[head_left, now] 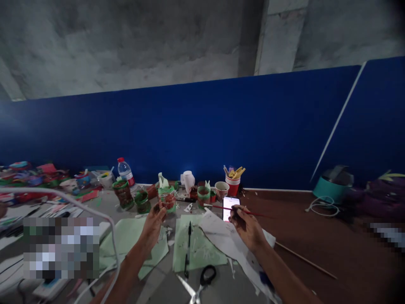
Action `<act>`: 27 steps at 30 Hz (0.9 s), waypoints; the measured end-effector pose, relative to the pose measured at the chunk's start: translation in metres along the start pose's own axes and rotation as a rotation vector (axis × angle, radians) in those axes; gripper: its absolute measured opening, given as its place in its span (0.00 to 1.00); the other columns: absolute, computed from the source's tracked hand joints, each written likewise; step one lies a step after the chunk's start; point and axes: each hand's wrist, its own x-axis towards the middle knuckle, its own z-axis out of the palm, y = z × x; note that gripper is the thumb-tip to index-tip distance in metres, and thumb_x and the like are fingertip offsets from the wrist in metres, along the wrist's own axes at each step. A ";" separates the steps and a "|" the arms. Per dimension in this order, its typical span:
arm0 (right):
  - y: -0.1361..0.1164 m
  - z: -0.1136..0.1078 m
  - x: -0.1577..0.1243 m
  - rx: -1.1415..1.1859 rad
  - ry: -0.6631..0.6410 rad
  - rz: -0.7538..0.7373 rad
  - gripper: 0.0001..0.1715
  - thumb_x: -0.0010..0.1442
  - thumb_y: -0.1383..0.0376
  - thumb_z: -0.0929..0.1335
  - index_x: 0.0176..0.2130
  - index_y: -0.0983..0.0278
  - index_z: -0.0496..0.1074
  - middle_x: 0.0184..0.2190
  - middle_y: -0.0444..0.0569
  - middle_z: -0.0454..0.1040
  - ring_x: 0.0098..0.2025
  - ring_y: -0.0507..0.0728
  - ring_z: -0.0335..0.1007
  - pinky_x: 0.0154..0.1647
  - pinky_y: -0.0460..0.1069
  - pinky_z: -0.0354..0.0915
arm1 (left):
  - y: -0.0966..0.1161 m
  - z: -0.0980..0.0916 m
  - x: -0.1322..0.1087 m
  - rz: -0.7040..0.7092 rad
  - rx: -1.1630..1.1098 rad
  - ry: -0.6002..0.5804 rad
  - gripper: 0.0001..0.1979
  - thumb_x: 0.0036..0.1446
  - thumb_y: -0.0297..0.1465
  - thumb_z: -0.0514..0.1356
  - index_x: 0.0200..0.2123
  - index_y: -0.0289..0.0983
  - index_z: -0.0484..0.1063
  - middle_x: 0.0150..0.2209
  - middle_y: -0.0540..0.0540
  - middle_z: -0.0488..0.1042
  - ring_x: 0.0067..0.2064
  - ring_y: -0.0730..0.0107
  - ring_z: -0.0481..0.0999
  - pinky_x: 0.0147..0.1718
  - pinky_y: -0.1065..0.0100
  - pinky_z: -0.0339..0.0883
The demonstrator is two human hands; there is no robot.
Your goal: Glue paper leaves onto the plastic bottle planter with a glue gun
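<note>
My left hand (pixel 155 217) is closed on the side of a green and brown painted cup (pixel 167 200), which has a pale green paper piece standing up from its rim. In my right hand (pixel 245 221) is a thin red paintbrush (pixel 223 207), its tip pointing left toward another green and brown cup (pixel 203 196) on the table. The brush tip is apart from the cup in my left hand. Behind my right fingers lies a phone (pixel 227 214) with a lit screen. Below the hands are green paper sheets (pixel 202 249) and a white paper (pixel 221 234).
Black-handled scissors (pixel 208 275) and a black pen (pixel 189 236) lie in front. A water bottle (pixel 125 171), painted cups (pixel 123 194), a paper cup (pixel 222 189) and a red cup of tools (pixel 233 185) stand behind. A wooden stick (pixel 306 259) lies right; a white cable (pixel 110 228) crosses left.
</note>
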 end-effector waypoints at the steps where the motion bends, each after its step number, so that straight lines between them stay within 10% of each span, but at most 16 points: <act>1: 0.000 0.000 0.000 -0.003 0.006 -0.002 0.15 0.41 0.61 0.79 0.30 0.63 0.78 0.23 0.45 0.74 0.23 0.51 0.65 0.21 0.46 0.59 | 0.002 -0.005 0.001 0.010 0.014 0.011 0.26 0.36 0.37 0.74 0.41 0.37 0.76 0.39 0.45 0.79 0.41 0.64 0.77 0.41 0.67 0.67; 27: 0.002 -0.005 -0.001 -0.077 0.080 0.081 0.18 0.35 0.60 0.81 0.28 0.63 0.79 0.21 0.47 0.74 0.24 0.51 0.65 0.21 0.44 0.61 | 0.018 -0.114 0.026 0.160 0.111 0.293 0.27 0.35 0.47 0.73 0.35 0.36 0.73 0.32 0.47 0.78 0.30 0.68 0.75 0.33 0.67 0.67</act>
